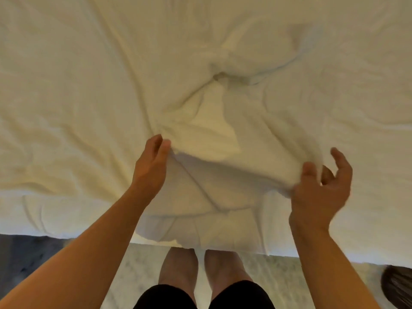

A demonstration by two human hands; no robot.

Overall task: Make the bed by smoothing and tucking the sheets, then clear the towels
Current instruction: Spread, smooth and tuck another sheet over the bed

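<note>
The sheet (200,90) covers the whole bed (55,215) and hangs over the near edge, where the person stands with both arms reaching across it. It is a soft, off-white woven cloth, heavily creased, with long ridges running toward a bunched knot near the middle.

Left hand (151,166): fingers straight and close together, edge-on against a raised fold, the fingertips touching the cloth. It appears placed to push or flatten that fold rather than to grasp it.

Right hand (321,188): thumb and curled fingers appear to gather a bunch of the cloth, lifting it into a loose hump; motion blur makes the exact hold uncertain. The likely purpose is to pull slack toward the near edge so the wrinkles draw out.

Judgement: smoothing is at an early stage; tucking not yet done. No towels can be made out here.

Below the bed edge lie pale, mottled flooring (138,268) and a dark patch (26,255) at left; a dark rounded object (396,284) at right is unidentifiable
</note>
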